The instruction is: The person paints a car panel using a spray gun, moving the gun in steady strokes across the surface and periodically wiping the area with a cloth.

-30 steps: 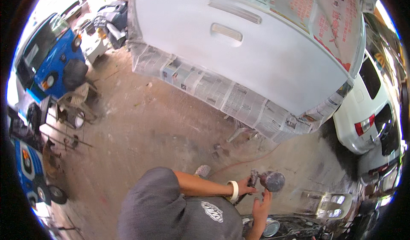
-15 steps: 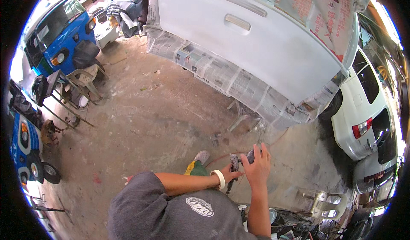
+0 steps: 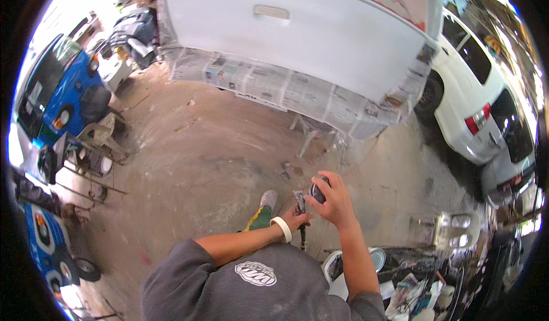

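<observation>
My left hand [image 3: 294, 218] is closed around the handle of a spray gun [image 3: 299, 198], held low in front of my body. A hose fitting hangs below that fist. Just to the right, my right hand [image 3: 335, 198] has its fingers curled round a dark rounded cup [image 3: 319, 190] with a pale rim. The cup is close to the head of the gun; whether the two are joined I cannot tell. Farther off is a white vehicle panel [image 3: 229, 26] with a recessed handle, its lower edge masked with newspaper [image 3: 303, 89].
A plastic stool [image 3: 307, 135] stands under the masked edge. White vehicles [image 3: 469, 101] are parked at right, blue three-wheelers [image 3: 68, 101] at left near a chair [image 3: 102, 133]. At lower right are a cluttered bench [image 3: 412, 292] and another plastic chair [image 3: 454, 232].
My view has shifted, so the white panel sits higher and farther left. The right hand's fingers, stretched up before, are now bent round the dark cup. The left hand keeps the spray gun.
</observation>
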Demonstrator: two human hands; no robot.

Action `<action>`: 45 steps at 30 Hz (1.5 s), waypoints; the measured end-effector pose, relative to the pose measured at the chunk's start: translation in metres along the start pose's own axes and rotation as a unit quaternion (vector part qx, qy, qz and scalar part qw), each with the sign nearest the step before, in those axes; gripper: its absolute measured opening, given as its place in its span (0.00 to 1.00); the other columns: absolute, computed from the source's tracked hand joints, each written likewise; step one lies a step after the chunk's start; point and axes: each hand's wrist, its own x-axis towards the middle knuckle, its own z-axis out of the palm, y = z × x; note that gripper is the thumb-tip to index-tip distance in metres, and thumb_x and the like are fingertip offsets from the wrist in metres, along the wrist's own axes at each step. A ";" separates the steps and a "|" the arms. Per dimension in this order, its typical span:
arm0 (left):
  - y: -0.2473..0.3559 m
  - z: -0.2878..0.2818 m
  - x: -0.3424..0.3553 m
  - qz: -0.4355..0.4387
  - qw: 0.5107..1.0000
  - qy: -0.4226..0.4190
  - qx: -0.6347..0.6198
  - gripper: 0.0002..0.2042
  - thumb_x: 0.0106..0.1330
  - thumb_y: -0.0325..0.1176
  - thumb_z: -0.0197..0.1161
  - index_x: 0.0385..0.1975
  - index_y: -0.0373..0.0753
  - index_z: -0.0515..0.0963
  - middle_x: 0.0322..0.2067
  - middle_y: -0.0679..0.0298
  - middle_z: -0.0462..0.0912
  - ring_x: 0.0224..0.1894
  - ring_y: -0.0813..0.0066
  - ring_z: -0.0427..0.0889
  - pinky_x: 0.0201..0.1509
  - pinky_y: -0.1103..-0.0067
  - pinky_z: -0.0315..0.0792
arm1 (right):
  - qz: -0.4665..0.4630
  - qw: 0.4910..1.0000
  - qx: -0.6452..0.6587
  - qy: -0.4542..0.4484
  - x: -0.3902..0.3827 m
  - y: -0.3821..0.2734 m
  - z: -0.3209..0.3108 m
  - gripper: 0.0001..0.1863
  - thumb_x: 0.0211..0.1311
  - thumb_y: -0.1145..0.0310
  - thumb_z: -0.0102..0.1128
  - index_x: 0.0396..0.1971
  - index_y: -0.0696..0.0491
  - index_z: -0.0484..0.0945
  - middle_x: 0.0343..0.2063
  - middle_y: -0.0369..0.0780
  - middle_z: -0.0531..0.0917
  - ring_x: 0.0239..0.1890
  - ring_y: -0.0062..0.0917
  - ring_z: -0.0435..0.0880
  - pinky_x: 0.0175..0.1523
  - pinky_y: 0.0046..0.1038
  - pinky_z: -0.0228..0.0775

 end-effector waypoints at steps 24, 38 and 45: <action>0.066 0.018 0.056 0.013 1.000 -0.013 0.000 0.21 0.66 0.33 0.66 0.53 0.34 0.66 0.36 0.63 0.80 0.36 0.71 0.83 0.45 0.74 0.77 | 0.051 0.973 -0.012 0.225 0.037 0.023 -0.131 0.30 0.57 0.52 0.70 0.52 0.57 0.76 0.55 0.53 0.75 0.54 0.42 0.76 0.57 0.38 0.68; 0.136 0.036 0.180 0.057 0.981 -0.161 0.095 0.26 0.65 0.32 0.65 0.59 0.32 0.62 0.44 0.59 0.79 0.42 0.73 0.81 0.44 0.76 0.77 | 0.205 0.956 -0.191 0.090 0.098 0.133 -0.035 0.21 0.50 0.59 0.71 0.43 0.50 0.82 0.49 0.41 0.78 0.52 0.41 0.76 0.52 0.40 0.75; 0.142 0.069 0.236 -0.030 0.969 -0.238 0.061 0.31 0.66 0.35 0.66 0.66 0.34 0.58 0.52 0.58 0.76 0.49 0.72 0.80 0.49 0.76 0.77 | 0.351 0.886 -0.241 0.182 0.096 0.174 -0.046 0.17 0.54 0.59 0.67 0.42 0.50 0.82 0.50 0.40 0.77 0.54 0.39 0.75 0.52 0.40 0.74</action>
